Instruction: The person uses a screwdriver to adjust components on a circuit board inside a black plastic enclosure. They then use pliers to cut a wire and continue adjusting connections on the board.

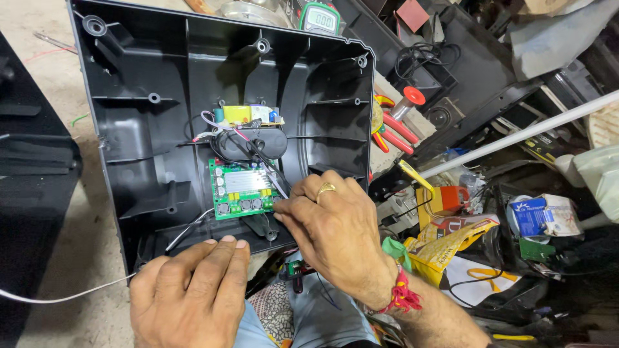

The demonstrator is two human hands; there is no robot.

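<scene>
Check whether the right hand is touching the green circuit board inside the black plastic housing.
Touching: the head view shows the right hand's fingertips meeting the green circuit board's right edge.

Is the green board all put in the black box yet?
The green board already sits inside the black shell, below a yellow board. The right hand is at its corner wires; the left hand steadies the rim. The shell is open, a white wire trailing out.

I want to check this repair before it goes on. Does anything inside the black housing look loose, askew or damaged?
The green circuit board sits slightly tilted in the black housing, with the right hand at its edge. Loose wires loop around the small yellow board. No damage shows.
</scene>
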